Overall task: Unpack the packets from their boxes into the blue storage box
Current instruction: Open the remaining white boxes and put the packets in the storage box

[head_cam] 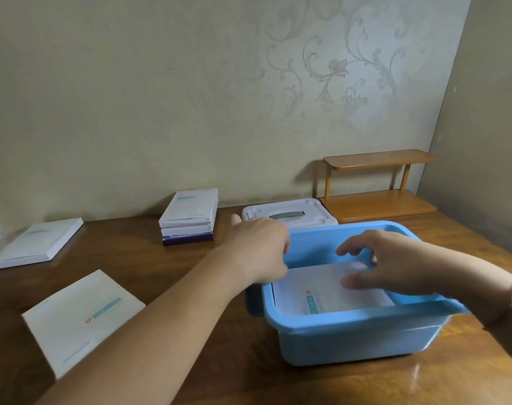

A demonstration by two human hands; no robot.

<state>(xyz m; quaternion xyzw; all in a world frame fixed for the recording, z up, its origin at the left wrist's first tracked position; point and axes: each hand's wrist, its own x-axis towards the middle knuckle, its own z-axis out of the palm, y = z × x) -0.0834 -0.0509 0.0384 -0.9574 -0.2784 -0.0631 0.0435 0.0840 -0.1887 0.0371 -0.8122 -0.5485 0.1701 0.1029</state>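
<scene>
- Nearest me, at about 8 o'clock on the table (278, 384), lies a flat white packet (82, 320) with a teal bar and a small red mark on it; I judge it is waiting its turn, set within easy reach of my left arm. The print is too small to read.
- At about 4 o'clock stands the blue storage box (357, 340), its open top toward me so packets can be laid in flat.
- Inside it lies a white packet sheet (327, 290) with the same teal bar and red mark, flat on the bottom; the wording is blurred.
- My right hand (395, 263) hovers over that sheet with fingers spread and loosely bent, thumb low near the paper; it grips nothing that I can see, and looks to be settling the sheet.
- My left hand (260, 247) reaches across the box's left rim, fingers bent down over the edge. Whether they pinch the sheet or merely steady the box I cannot tell.
- Behind the box at 1 o'clock rests its white lid (289, 214), put aside.
- At 11 o'clock stands a stack of boxes (189, 217), white ones on a dark purple one, likely still to unpack.
- At 9 o'clock lies another white box (35, 244).
- Farthest, at 2 o'clock, a small wooden shelf (377, 185) sits against the wall.
</scene>
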